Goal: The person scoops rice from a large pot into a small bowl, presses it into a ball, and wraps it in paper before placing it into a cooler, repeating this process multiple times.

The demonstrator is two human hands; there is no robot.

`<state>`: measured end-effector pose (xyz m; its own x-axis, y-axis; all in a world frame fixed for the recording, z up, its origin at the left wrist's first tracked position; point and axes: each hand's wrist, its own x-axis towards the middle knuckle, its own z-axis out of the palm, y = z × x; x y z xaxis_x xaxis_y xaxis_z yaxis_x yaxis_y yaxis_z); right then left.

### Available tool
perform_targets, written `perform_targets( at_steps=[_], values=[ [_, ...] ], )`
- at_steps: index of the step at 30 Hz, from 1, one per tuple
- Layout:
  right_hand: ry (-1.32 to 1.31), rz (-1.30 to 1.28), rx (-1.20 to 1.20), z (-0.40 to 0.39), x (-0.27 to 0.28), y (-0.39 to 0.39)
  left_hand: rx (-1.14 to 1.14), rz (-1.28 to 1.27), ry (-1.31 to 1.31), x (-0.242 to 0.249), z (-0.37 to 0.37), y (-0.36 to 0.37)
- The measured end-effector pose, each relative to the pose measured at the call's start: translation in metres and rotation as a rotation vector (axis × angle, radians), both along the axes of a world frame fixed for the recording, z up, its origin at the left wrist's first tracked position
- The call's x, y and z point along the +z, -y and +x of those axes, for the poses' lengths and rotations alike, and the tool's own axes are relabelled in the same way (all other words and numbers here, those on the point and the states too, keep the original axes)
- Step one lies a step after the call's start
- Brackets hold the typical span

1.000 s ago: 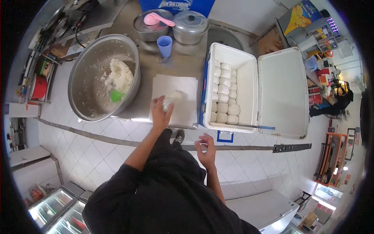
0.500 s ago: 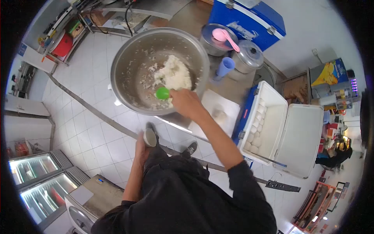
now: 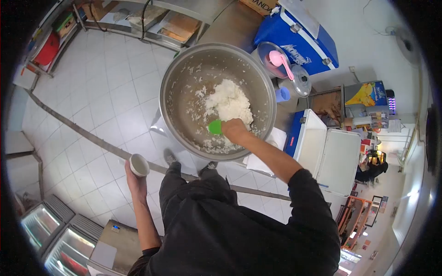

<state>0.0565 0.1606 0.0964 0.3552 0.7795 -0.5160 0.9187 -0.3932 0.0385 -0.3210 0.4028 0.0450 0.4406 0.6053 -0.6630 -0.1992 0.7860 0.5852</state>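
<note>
My right hand (image 3: 236, 131) is closed round a green rice paddle (image 3: 215, 127), its blade low inside a large metal pot (image 3: 172, 126). A mound of white rice (image 3: 231, 100) lies in the pot just beyond the paddle, and loose grains cling to the floor and walls. Over the floor to the left of the pot, my left hand (image 3: 134, 180) grips a small white cup (image 3: 139, 165), its mouth facing up towards me. What the cup holds, if anything, I cannot make out.
Right of the pot stand lidded pots (image 3: 301, 80), a pink ladle (image 3: 281, 63), a blue cup (image 3: 282, 94) and a closed blue cooler (image 3: 294, 43). An open cooler (image 3: 338, 158) lies nearer me. A far person in dark clothes (image 3: 371, 171) is at the right.
My view has shifted, so the pot sits further right. My left hand and cup have moved out left, away from my body. The paddle stays in the pot beside the rice.
</note>
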Motion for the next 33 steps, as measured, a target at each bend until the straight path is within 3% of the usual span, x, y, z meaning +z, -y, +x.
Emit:
perform_targets(
  at_steps=[1, 4, 8, 9, 10, 13, 15, 18, 20, 21, 23, 25, 27, 33],
  values=[
    [0.013, 0.015, -0.092, -0.007, 0.003, -0.009, -0.011, 0.033, -0.005, 0.012, 0.013, -0.011],
    [-0.086, -0.339, -0.138, -0.010, 0.019, -0.055, -0.058, 0.187, -0.022, 0.052, 0.073, -0.040],
    [-0.164, -0.196, -0.183, -0.003, -0.016, -0.072, -0.197, 0.533, -0.038, 0.091, 0.161, -0.077],
    [-0.189, -0.114, -0.224, -0.004, -0.012, -0.075, -0.307, 0.790, -0.166, 0.077, 0.177, -0.096],
    [-0.163, -0.065, -0.246, -0.006, -0.016, -0.079, -0.364, 0.875, -0.185, 0.075, 0.197, -0.106],
    [-0.111, 0.025, -0.383, -0.013, -0.026, -0.082, -0.470, 0.957, -0.203, 0.058, 0.249, -0.126],
    [-0.101, 0.143, -0.518, -0.007, 0.017, -0.071, -0.550, 1.031, -0.265, 0.042, 0.273, -0.141],
    [-0.021, 0.418, -0.738, 0.013, 0.044, -0.034, -0.710, 1.049, -0.393, 0.069, 0.278, -0.122],
    [0.056, 0.315, -0.948, 0.051, 0.072, -0.019, -0.620, 1.271, -0.312, 0.042, 0.280, -0.126],
    [0.142, 0.398, -0.997, 0.078, 0.039, -0.004, -0.588, 1.267, -0.337, 0.030, 0.283, -0.128],
    [0.102, 0.306, -1.105, 0.108, 0.058, -0.010, -0.557, 1.205, -0.327, 0.021, 0.281, -0.126],
    [0.098, 0.312, -1.103, 0.130, 0.033, -0.026, -0.614, 0.963, -0.221, 0.046, 0.280, -0.112],
    [-0.007, 0.197, -1.100, 0.141, 0.022, -0.041, -0.621, 0.911, -0.228, 0.052, 0.281, -0.108],
    [-0.046, 0.294, -0.943, 0.048, 0.023, -0.071, -0.644, 0.838, -0.267, 0.059, 0.285, -0.107]
  ],
)
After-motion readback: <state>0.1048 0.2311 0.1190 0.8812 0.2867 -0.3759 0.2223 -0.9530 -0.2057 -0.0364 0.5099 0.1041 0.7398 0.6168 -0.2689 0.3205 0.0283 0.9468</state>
